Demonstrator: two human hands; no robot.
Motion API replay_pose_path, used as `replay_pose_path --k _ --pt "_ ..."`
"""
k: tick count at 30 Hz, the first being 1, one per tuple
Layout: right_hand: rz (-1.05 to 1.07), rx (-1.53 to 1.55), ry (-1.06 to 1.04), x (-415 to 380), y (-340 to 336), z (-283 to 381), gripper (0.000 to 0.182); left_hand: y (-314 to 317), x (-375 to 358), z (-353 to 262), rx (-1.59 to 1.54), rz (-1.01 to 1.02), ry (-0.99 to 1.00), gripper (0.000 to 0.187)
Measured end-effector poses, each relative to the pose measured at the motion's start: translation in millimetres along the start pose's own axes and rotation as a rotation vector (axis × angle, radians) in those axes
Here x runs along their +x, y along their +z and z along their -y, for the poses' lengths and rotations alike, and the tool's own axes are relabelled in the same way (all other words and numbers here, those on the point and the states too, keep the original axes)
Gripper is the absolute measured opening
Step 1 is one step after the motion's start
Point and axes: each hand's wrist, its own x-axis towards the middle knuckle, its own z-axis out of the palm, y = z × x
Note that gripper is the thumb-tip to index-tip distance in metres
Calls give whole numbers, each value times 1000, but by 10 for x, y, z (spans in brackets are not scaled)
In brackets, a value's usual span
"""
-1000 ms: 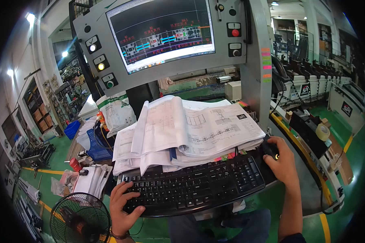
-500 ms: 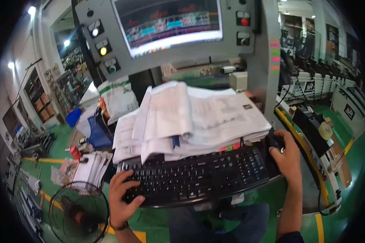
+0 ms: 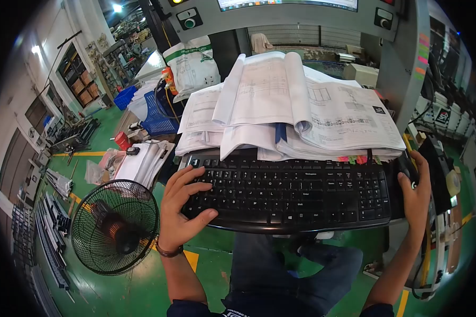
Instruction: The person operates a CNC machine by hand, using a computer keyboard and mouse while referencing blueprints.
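Two hands are on the input gear at the console. The left hand (image 3: 181, 211) is laid over the left end of the black keyboard (image 3: 293, 193), fingers spread and open, thumb hooked along the front edge near the space bar; nothing is gripped, only keys are touched. The right hand (image 3: 415, 195) is cupped loosely over a dark mouse (image 3: 407, 170) just beside the keyboard's right end, next to the number pad; how firmly the mouse is held cannot be told, since most of it is hidden by the palm.

The keyboard is set on the console shelf directly in front of the seated person. Its rear edge is touched and partly overlapped by a thick stack of engineering drawings (image 3: 301, 111), with coloured tabs poking out over the top key row.

Judgement on doing it well:
- Left wrist is best kept level with the key deck, so keys are pressed singly and not mashed.
- Mouse travel looks cramped between keyboard and shelf edge; small moves are advised.
- Drawing stack could slide onto the function keys; it should be kept back.
- Only the lower edge of the screen panel (image 3: 285, 13) is in view, so input cannot be checked visually from this head angle.

A pedestal fan (image 3: 115, 227) is seen on the green floor, below the left hand.
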Motion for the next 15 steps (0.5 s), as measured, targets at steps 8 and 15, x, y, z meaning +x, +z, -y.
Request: replay_pose_path --k 8,15 --pt "-24 -22 -46 7 -4 -76 61 -13 -4 -24 2 25 -12 51" --pt "23 12 22 -27 -35 81 59 -23 2 -3 28 12 41 39"
